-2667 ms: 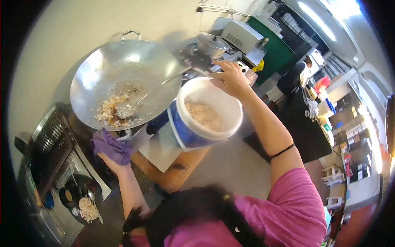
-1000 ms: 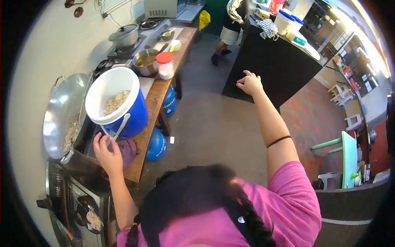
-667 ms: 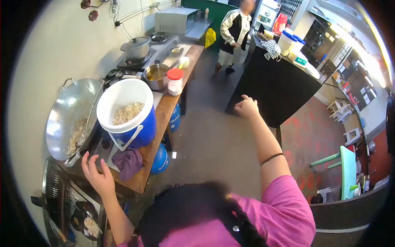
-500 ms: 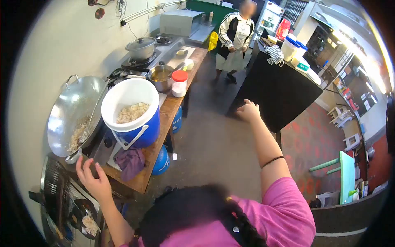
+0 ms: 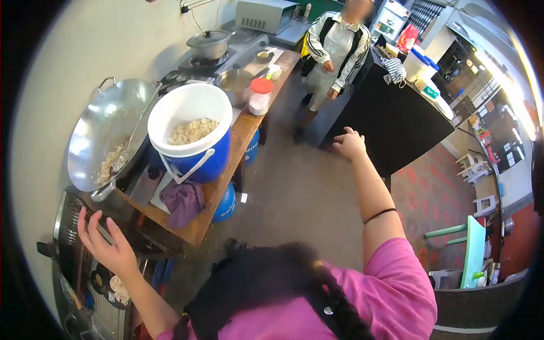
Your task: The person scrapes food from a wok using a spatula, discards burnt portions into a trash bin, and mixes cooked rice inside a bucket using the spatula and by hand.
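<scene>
My left hand [image 5: 107, 246] is raised with spread fingers and holds nothing, just below the handle of the large metal wok [image 5: 90, 133]. Food bits and a long-handled ladle lie in the wok. My right hand [image 5: 350, 143] is stretched out over the floor, fingers apart and empty, with the black counter behind it. Between my hands, a blue bucket [image 5: 212, 158] with a white rim stands on the wooden table [image 5: 195, 229], with rice [image 5: 194, 131] inside. Its white handle hangs down the front. A crumpled purple cloth [image 5: 182, 203] lies at the table's near end.
A person [image 5: 337, 54] stands beyond the table beside the black counter [image 5: 391, 124]. Behind the bucket are a red-lidded jar [image 5: 260, 96], a metal pan [image 5: 234, 85] and a lidded pot [image 5: 208, 45] on a burner. Blue gas cylinders [image 5: 225, 203] stand below. A green table [image 5: 474, 252] is at right.
The purple cloth has left my left hand and lies on the table. My right hand has moved away from the bucket's rim. The other person has come closer.
</scene>
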The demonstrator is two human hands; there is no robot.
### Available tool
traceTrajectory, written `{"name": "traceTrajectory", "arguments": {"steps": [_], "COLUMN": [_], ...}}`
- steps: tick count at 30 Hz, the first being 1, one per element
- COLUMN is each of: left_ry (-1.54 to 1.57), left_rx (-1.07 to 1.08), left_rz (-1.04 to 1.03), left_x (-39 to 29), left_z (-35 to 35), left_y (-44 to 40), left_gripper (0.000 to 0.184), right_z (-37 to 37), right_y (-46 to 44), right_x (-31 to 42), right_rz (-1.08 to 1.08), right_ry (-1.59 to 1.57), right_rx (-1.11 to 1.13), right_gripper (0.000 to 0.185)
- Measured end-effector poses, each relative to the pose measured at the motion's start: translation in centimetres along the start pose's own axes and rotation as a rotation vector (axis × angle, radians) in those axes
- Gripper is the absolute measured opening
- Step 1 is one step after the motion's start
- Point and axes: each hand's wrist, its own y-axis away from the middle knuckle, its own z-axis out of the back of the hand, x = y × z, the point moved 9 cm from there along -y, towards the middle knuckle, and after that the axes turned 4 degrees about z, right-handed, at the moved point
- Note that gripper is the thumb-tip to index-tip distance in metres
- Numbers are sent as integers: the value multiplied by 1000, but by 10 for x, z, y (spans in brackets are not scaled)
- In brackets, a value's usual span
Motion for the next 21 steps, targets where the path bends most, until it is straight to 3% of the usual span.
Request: {"name": "traceTrajectory", "arguments": {"steps": [9, 15, 21], "left_ry": [-101, -321, -327], "left_rx": [-46, -221, -201], "left_rz": [24, 9, 11], "left_x": [23, 17, 24], "left_z": [31, 56, 49], "left_y": [11, 14, 24], "left_gripper": [21, 33, 37], "right_z": [-8, -16, -24], "right_y": [-4, -5, -6], "right_x": [15, 22, 29], "right_rz": [36, 66, 57], "right_ry": [57, 58, 57], "right_rx": [9, 49, 63], "right_gripper": [39, 44, 46]}}
